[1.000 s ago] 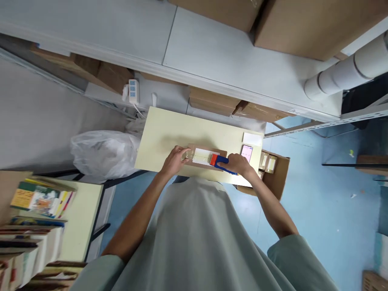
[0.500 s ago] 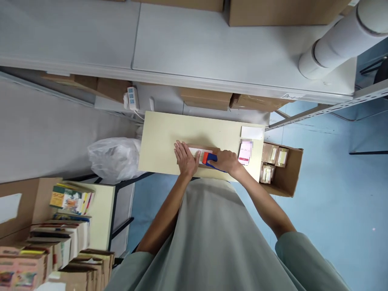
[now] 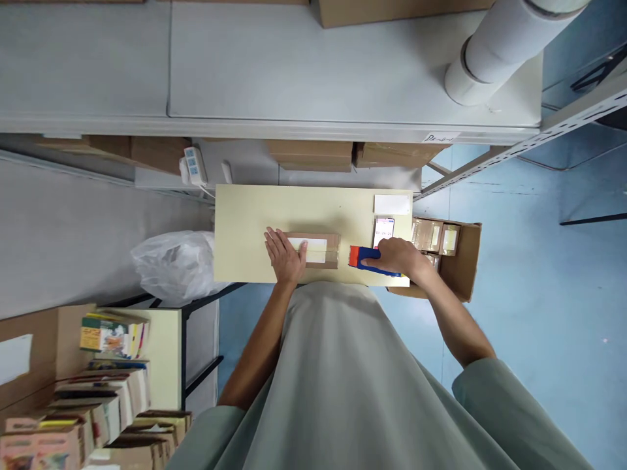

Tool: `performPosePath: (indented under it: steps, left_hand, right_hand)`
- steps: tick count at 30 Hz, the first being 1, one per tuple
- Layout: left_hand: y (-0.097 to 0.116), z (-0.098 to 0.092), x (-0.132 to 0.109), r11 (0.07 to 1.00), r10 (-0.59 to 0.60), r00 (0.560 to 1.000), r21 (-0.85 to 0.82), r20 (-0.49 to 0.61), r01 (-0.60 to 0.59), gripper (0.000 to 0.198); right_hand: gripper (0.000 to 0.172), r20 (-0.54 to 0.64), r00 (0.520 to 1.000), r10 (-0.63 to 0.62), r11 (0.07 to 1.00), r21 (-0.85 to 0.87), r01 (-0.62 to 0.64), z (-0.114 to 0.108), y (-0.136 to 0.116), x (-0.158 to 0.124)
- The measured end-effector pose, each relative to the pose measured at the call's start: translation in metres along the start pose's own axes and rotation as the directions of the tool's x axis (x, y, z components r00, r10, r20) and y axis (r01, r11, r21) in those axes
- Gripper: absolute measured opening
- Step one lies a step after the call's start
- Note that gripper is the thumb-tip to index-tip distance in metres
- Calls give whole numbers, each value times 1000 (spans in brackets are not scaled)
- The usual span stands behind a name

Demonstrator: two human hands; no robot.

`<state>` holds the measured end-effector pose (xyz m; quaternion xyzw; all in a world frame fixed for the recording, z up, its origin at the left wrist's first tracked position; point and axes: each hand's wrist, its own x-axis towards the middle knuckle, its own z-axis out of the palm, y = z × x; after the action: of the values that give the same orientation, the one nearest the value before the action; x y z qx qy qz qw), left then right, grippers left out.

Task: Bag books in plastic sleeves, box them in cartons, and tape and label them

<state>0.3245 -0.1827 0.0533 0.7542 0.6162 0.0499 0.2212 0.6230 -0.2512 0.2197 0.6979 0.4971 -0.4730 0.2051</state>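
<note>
A small brown cardboard package (image 3: 332,251) with a white label lies flat on the cream table. My left hand (image 3: 287,256) rests on its left end, fingers stretched out and the thumb on the label. My right hand (image 3: 396,256) is closed around a blue and red tape dispenser (image 3: 365,256), whose red end points left, a short gap from the package's right end. Behind the right hand lies a phone (image 3: 384,230) with a lit screen, partly covered by the hand. Beyond the phone is a white slip (image 3: 392,204).
An open carton (image 3: 467,261) holding several wrapped packages stands right of the table (image 3: 245,209). To the left are a clear plastic bag (image 3: 171,264) and a side table with books (image 3: 110,333). A grey shelf (image 3: 294,78) with a white roll (image 3: 494,55) overhangs the far side.
My right hand and the tape dispenser have moved right, off the package. More of the package and its label shows. My left hand stays on the package; the view has shifted slightly.
</note>
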Motion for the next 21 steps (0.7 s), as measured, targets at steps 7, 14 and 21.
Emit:
performPosePath:
  steps: [7,14,21]
  left_hand:
    - [-3,2,2,999,15,1000,34,-6,-15,100]
    - [-3,3,1,997,26,999,68,-21,-24,100]
    - [-2,4,3,998,18,1000,61,-25,-17,98]
  right_hand:
    - [51,-63,996,63,997,-32,-65,26,-8,32]
    - [39,-139,987,76,997,16,-74,55,-33,53]
    - [34,-290,955,61,996,77,-41,91,-62,53]
